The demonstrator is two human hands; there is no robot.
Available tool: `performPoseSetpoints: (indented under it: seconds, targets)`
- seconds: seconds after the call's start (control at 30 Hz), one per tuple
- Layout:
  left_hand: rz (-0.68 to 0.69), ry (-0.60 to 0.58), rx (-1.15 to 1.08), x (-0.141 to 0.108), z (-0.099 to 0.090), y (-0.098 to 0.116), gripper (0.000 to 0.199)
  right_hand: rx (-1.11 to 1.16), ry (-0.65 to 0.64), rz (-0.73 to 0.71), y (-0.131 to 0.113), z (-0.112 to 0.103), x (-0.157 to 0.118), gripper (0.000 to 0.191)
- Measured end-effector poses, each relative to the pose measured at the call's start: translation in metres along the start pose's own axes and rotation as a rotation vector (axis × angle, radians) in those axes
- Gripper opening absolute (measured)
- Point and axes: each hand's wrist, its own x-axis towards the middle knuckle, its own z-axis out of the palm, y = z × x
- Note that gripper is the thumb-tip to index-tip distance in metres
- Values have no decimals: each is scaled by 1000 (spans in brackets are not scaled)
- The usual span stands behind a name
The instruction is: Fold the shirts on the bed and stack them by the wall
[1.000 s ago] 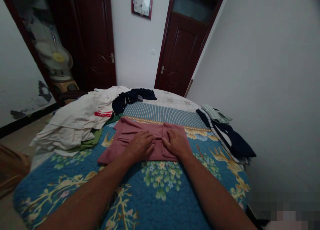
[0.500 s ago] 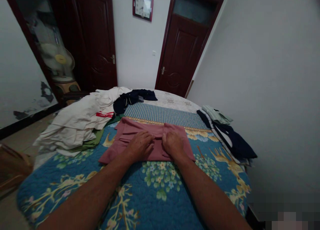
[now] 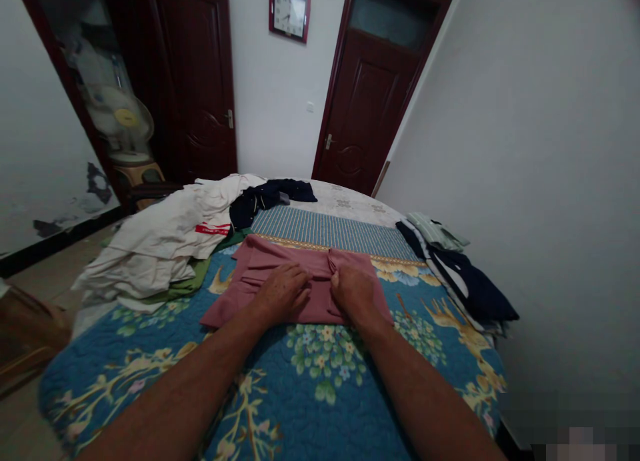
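Observation:
A pink garment (image 3: 310,307), partly folded, is spread on the blue flowered bed cover (image 3: 310,394) in front of me. My left hand (image 3: 286,289) rests palm down on its middle, fingers slightly bent over creased cloth. Close by on the right, my right hand (image 3: 351,289) has its fingers closed on the edge of a folded-over layer, which stands up a little above the fist. Creases run across the left half of the garment. Cloth under both palms is hidden.
White clothes (image 3: 160,234) lie heaped on the left, beside dark navy clothing (image 3: 260,197) and a green piece (image 3: 187,284). Folded clothes (image 3: 475,281) are stacked along the right edge near the wall. A wooden chair or stool (image 3: 30,334) stands at the left.
My right hand has shifted slightly right along the folded layer. My left hand stays on the garment, and the whole view has moved a little.

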Motion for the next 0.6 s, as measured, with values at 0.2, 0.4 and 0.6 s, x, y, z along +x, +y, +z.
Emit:
performPoseSetpoints:
  seconds: [0.2, 0.4, 0.6]
  targets:
    - [11, 21, -22, 0, 5, -2, 21, 62, -20, -130, -1, 0, -2, 42]
    - [124, -24, -100, 1, 6, 30, 46, 304, 76, -236, 51, 2, 22, 49]
    - [126, -176, 29, 10, 25, 60, 18, 139, -14, -253, 90, 19, 34, 50]
